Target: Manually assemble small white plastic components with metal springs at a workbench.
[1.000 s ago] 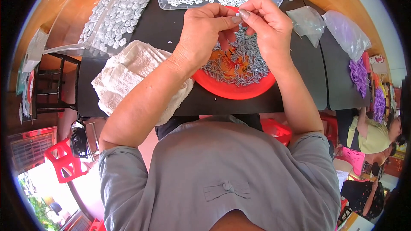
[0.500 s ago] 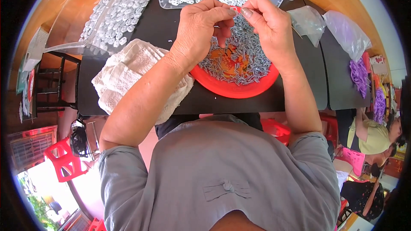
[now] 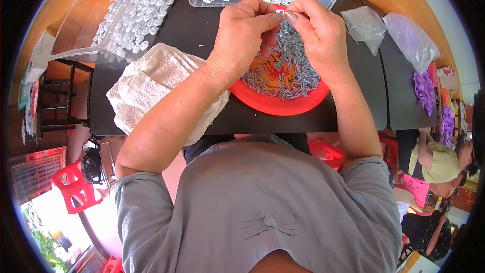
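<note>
While left hand (image 3: 245, 33) pinches white piece (image 3: 280, 12) above red basin (image 3: 280, 108) of grey pieces (image 3: 297, 71), right hand (image 3: 322, 34) touches same piece, fingertips narrow, grip unclear; towel (image 3: 146, 80) left of basin.

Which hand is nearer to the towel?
Left. The left hand is ahead and to the right of the towel; the right hand is farther right, past the left one.
</note>
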`<state>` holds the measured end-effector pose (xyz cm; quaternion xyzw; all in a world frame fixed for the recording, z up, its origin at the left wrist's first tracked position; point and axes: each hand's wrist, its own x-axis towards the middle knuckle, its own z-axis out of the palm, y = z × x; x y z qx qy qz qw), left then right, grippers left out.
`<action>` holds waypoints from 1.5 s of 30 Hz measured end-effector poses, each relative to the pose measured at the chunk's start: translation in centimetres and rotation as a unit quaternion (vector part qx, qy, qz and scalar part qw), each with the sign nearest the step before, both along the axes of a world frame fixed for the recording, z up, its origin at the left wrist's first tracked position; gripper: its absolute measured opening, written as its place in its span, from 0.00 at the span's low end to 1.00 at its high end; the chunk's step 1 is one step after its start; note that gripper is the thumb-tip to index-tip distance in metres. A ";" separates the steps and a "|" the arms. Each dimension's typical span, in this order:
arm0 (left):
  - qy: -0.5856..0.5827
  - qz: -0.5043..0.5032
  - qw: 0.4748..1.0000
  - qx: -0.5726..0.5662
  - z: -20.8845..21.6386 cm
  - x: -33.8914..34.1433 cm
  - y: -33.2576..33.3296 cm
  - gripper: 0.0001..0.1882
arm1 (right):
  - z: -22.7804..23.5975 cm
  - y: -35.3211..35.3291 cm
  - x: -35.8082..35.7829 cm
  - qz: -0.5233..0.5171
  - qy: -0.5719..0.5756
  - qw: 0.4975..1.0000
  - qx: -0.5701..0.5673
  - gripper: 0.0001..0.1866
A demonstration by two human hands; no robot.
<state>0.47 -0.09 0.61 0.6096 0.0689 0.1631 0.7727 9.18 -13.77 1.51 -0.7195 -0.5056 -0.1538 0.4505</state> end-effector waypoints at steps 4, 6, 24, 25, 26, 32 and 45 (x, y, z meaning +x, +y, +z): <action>-0.012 0.050 0.998 0.033 -0.6 -0.2 -0.5 0.06 | -0.7 0.6 -0.4 0.003 -0.015 1.000 0.024 0.01; 0.000 0.051 0.998 0.035 -0.5 -0.2 -0.4 0.06 | -0.9 0.9 -0.6 -0.001 -0.010 1.000 0.027 0.01; 0.021 -0.003 0.999 -0.035 -1.0 0.8 0.5 0.07 | -0.4 0.1 0.3 -0.042 -0.092 0.992 -0.072 0.06; 0.018 -0.001 1.000 -0.018 -1.0 0.8 0.4 0.07 | -0.4 0.1 0.3 -0.050 -0.107 0.990 -0.074 0.06; 0.018 -0.001 1.000 -0.018 -0.9 0.7 0.4 0.07 | -0.4 0.0 0.3 -0.050 -0.106 0.990 -0.074 0.06; 0.023 0.016 1.000 -0.012 -1.0 0.7 0.6 0.07 | 0.0 -0.2 0.1 -0.026 -0.095 0.994 -0.056 0.05; 0.034 0.007 0.998 0.061 -0.7 0.4 0.6 0.07 | -0.4 -0.2 0.1 -0.028 -0.077 0.993 -0.084 0.04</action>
